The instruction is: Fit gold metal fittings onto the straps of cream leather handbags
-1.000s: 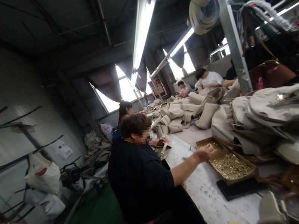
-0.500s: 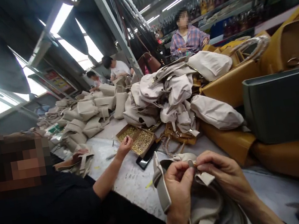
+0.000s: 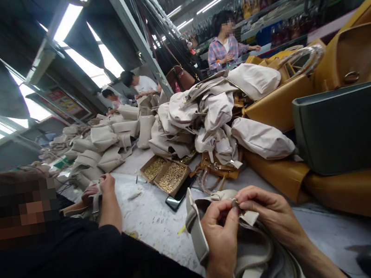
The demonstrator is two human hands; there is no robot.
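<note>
Hands together at chest height, low in the view: left hand [image 3: 221, 229] and right hand [image 3: 271, 212] meet fingertip to fingertip. Left thumb and forefinger pinch a small metal fitting [image 3: 234, 202]; the right fingers clamp the tab [image 3: 251, 217] it sits on. The tab belongs to a cream bag [image 3: 258, 263] bunched under both wrists, at the near edge of the bench [image 3: 152, 219]. The bag is soft, pale and matte, with folded seams. A flat strap [image 3: 196, 231] loops up on its left side. The fitting is too small to make out in detail.

Against half a second ago, both hands hold much the same pinch, slightly lower in the view. The co-worker's hand [image 3: 107, 183], then pinched at the edge of the boxes, now lies back on a cream piece near the bench edge, beside that person's other hand.

Two shallow cardboard boxes [image 3: 163, 173] sit side by side mid-bench, both filled with small brass-coloured parts. A dark phone [image 3: 179, 196] lies just in front of them. Behind is a heap of cream bags [image 3: 202, 113]. To the right are mustard bags [image 3: 274, 106] and a dark green bag [image 3: 339, 128] with metal hardware.
</note>
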